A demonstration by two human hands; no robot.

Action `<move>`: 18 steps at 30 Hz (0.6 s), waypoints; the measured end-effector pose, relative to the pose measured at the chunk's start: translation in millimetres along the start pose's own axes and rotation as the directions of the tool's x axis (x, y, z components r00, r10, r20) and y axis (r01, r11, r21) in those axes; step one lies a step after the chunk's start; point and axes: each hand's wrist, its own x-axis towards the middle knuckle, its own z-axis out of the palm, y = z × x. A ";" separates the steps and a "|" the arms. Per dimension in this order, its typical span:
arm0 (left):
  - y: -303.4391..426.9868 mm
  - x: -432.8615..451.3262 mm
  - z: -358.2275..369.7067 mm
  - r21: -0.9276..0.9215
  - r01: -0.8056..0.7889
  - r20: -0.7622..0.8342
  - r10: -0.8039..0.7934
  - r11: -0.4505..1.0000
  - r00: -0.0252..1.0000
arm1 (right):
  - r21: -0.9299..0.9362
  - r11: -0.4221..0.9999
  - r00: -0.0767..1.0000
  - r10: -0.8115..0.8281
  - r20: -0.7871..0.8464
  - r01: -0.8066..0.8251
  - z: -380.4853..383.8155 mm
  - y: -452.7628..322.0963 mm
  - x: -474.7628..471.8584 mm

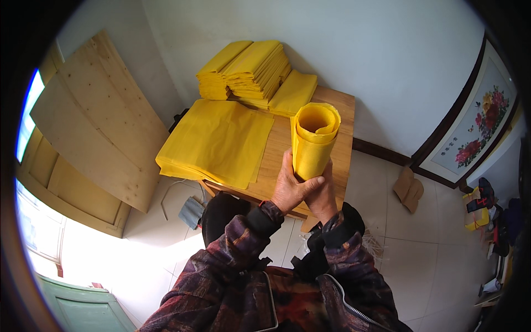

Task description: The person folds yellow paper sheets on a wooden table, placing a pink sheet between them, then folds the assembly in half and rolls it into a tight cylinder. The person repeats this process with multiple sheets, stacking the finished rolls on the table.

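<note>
Both hands grip the lower end of a rolled bundle of yellow paper sheets (pixel 316 153), held upright with its open end towards the camera. My left hand (pixel 291 185) wraps the left side, its thumb across the front. On the other side, my right hand (pixel 325 197) is partly hidden behind the left thumb and the roll. A flat stack of yellow sheets (pixel 215 141) lies on the wooden table (pixel 274 149), left of the roll. Behind it stand tall piles of folded yellow paper (pixel 253 70), with a lower folded pile (pixel 293 92) beside them.
A plywood board (pixel 95 116) leans at the left. A framed flower picture (pixel 473 124) stands against the right wall. Brown cardboard (pixel 408 189) and a grey-blue cloth (pixel 191 212) lie on the tiled floor. Assorted items (pixel 481 203) stand at the far right.
</note>
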 end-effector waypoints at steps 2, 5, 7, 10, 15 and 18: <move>-1.0 -0.1 -2.1 0.015 0.019 0.010 -0.020 1.000 1.000 | -0.039 0.999 1.000 0.013 0.013 -0.012 0.7 1.2 1.1; -2.4 0.4 -2.2 0.047 0.002 0.000 -0.002 0.999 1.000 | -0.008 0.999 0.999 -0.038 0.021 0.039 2.2 1.5 5.5; -1.2 -2.6 -0.7 0.035 -0.005 -0.023 0.006 0.999 1.000 | 0.003 0.998 0.998 -0.066 0.019 0.066 3.2 -0.9 6.7; 4.6 0.0 -4.3 -0.081 0.026 -0.034 -0.028 0.996 0.999 | -0.042 0.993 0.993 -0.113 -0.040 0.112 4.2 -7.8 8.3; 16.2 -3.8 -32.2 -0.597 0.221 0.055 -0.235 0.772 0.970 | 0.065 0.995 0.971 0.054 0.233 -0.071 -21.0 -16.4 0.0; 14.8 -8.8 -48.7 -0.675 0.323 0.134 -0.321 0.663 0.938 | 0.169 0.925 0.848 0.224 0.481 -0.340 -30.4 -12.6 -0.2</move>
